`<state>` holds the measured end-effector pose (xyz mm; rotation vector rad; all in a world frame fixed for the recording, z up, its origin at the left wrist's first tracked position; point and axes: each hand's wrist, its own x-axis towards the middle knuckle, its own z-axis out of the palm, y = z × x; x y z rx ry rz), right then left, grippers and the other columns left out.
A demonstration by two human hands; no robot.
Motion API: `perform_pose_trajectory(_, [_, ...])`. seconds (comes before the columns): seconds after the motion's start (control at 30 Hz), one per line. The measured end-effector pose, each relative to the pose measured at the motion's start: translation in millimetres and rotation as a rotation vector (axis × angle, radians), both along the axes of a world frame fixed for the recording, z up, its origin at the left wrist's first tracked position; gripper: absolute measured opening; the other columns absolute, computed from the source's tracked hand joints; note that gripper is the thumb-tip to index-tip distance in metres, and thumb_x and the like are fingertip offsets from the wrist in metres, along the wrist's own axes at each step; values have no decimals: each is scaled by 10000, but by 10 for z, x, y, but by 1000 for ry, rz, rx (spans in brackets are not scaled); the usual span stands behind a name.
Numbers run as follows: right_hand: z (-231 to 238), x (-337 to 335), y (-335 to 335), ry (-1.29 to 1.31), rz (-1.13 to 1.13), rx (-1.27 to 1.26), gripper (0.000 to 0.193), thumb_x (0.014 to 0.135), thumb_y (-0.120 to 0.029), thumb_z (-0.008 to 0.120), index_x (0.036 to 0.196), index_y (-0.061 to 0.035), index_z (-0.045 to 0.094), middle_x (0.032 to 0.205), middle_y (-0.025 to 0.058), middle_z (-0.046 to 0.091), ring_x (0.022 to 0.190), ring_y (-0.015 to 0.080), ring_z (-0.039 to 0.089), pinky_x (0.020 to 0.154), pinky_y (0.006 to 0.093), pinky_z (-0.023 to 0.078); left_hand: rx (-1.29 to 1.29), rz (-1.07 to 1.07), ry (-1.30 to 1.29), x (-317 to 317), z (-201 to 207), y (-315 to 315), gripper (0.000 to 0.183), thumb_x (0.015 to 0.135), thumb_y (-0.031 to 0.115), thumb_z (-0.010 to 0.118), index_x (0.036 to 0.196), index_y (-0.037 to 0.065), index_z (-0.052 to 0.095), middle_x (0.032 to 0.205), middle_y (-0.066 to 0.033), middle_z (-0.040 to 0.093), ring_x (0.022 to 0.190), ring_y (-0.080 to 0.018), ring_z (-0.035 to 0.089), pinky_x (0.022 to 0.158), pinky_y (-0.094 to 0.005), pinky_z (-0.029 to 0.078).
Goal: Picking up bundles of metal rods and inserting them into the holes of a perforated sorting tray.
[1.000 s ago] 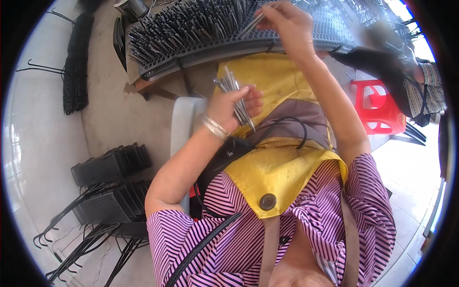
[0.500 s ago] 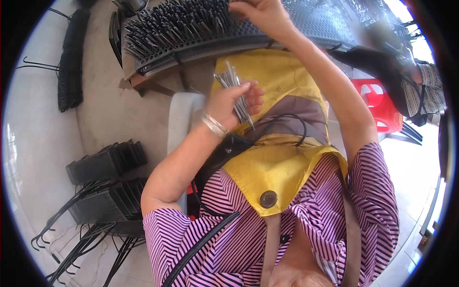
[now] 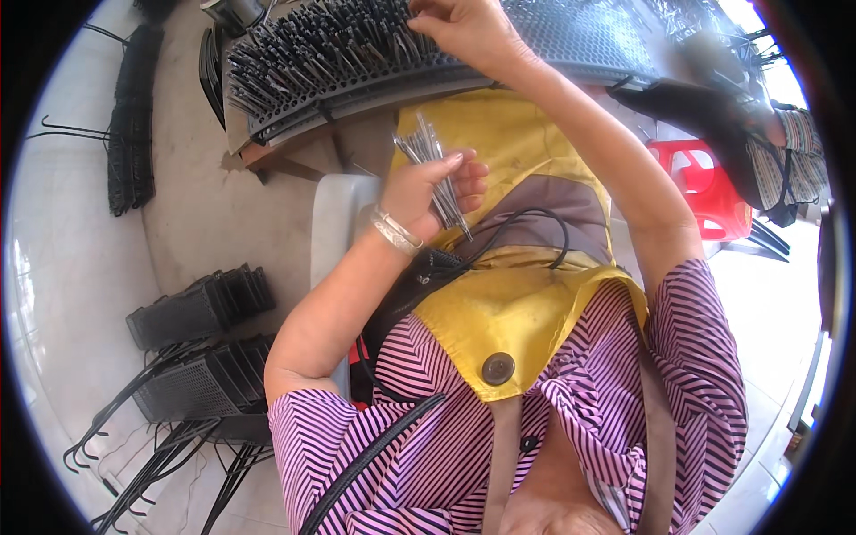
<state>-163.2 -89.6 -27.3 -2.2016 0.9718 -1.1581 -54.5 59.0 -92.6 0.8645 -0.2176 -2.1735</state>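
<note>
In the middle of the frame, the left hand (image 3: pixel 423 192) is closed loosely around a bundle of thin metal rods (image 3: pixel 416 143); the thumb lies across them, the fingers are curled, and the rods stick out above and below the fist, leaning to the upper left. Two pale bracelets (image 3: pixel 396 232) are on this wrist. At the top of the frame, right of centre, the right hand (image 3: pixel 468 36) is over the black perforated rack (image 3: pixel 575 45), with its fingers bent and the thumb near the forefinger; I cannot tell if a rod is between the fingertips. Just beside these fingertips, in the upper left part of the frame, many dark rods (image 3: pixel 312 58) stand close together in the holes of the rack, leaning in different directions. The rack is above a wooden table (image 3: pixel 267 156), and a metal cup (image 3: pixel 234 12) is near the upper left corner of the rack. A yellow apron (image 3: pixel 473 325) with one large dark button (image 3: pixel 498 368) covers the person's front at the centre. In the lower left of the frame there are stacked black mesh trays (image 3: pixel 205 383) and long black hooks (image 3: pixel 169 464); at the right, a red plastic stool (image 3: pixel 727 201) stands on the floor.
</note>
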Motion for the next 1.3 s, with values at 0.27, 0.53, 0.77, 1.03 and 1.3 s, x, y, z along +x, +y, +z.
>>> perform_pose_trajectory(0.27, [-119,-266,676,-21,-33,491,158,790,-115,601,827,39,600,680,60,600,583,95,557,514,211,448,-19,1,57,-36,-11,31,210,835,104,492,1008,-9,529,904,-147,598,765,-225,598,676,-350,507])
perform_pose_trajectory(0.53, [-348,-548,1117,-282,98,1168,133,772,-99,616,747,31,604,603,31,568,520,56,477,443,213,375,-179,-179,77,-176,-72,148,267,844,125,500,1044,-53,507,941,-163,590,850,-247,597,756,-356,500])
perform_pose_trajectory(0.77, [-454,-731,1170,-598,37,1086,130,787,-92,592,786,37,592,719,78,593,643,125,563,561,244,458,-142,-138,-127,-203,5,217,225,827,158,527,968,-18,541,797,-112,606,648,-196,596,578,-291,495])
perform_pose_trajectory(1.03, [-487,-912,1000,-740,3,1212,126,777,-80,602,805,43,590,764,116,607,671,173,600,590,277,505,-170,-76,-146,-263,-23,274,274,808,179,564,966,-41,528,652,-74,505,506,-153,473,451,-247,384])
perform_pose_trajectory(1.3, [-263,-1151,447,-947,-112,861,126,798,-60,578,894,22,577,814,126,618,697,191,618,619,311,535,-2,-16,-32,-285,83,106,252,806,125,566,1002,-15,493,730,-67,491,577,-153,464,474,-263,375])
